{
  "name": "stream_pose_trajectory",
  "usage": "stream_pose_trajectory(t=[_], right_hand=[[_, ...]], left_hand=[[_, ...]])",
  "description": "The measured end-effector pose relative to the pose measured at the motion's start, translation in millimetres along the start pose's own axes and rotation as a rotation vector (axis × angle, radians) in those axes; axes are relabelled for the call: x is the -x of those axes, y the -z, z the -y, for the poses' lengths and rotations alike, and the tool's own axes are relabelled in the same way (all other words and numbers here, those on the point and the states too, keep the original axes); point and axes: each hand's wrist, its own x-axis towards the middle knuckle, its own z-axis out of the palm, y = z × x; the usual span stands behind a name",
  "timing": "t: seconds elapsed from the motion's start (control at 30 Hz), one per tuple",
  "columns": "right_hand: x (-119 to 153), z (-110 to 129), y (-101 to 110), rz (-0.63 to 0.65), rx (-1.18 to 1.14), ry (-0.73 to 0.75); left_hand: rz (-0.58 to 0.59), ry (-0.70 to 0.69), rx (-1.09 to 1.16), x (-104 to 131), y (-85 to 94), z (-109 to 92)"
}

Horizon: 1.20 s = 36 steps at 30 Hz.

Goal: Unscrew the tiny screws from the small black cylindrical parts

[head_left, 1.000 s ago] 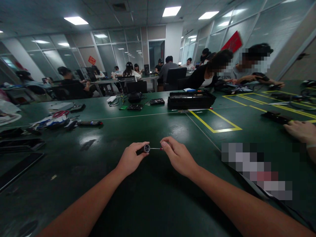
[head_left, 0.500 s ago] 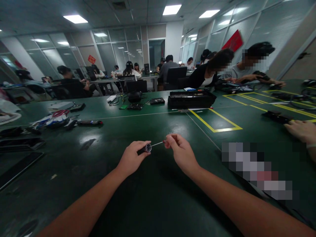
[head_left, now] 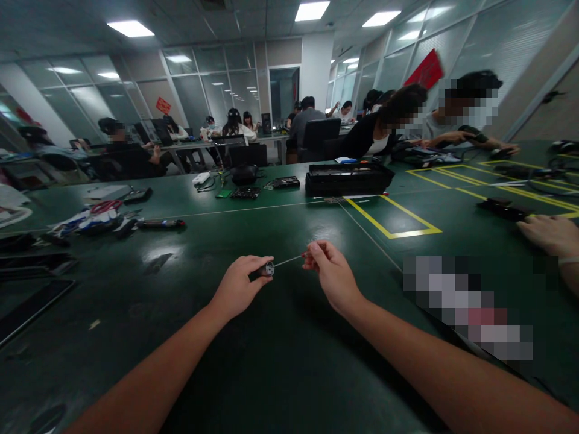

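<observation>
Between thumb and fingers, my left hand holds a small dark cylinder whose round, metallic-looking end faces me. My right hand pinches a thin rod with a reddish end at the fingertips. From there the rod slants down to the left and meets the cylinder's open-looking end; whether its tip is inside cannot be made out. Both hands are above the green table.
A black open case stands at the back middle, with circuit boards left of it. A dark cylindrical tool and a cable pile lie left. Another person's hand rests at right. Several people sit beyond.
The view has shifted slightly. My hands keep their holds, and the rod's reddish end is now more covered by my right fingers.
</observation>
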Motion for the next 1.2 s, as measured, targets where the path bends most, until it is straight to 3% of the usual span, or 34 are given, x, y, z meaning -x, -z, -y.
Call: stream_pose_trajectory(t=[0.4,0.57,0.73,1.2], right_hand=[[10,14,1,0.088,0.35,0.189],[10,23,4,0.003,0.5,0.247],[9,24,7,-0.08,0.484,0.305],[11,23,6,0.072,0.525,0.304]], left_hand=[[0.047,-0.014,0.029,2,-4.3,-3],[0.049,-0.006,0.028,1,-6.7,-6],[0.048,0.0,0.029,0,-7.1,-6],[0.072,0.0,0.046,0,-8.5,-6]])
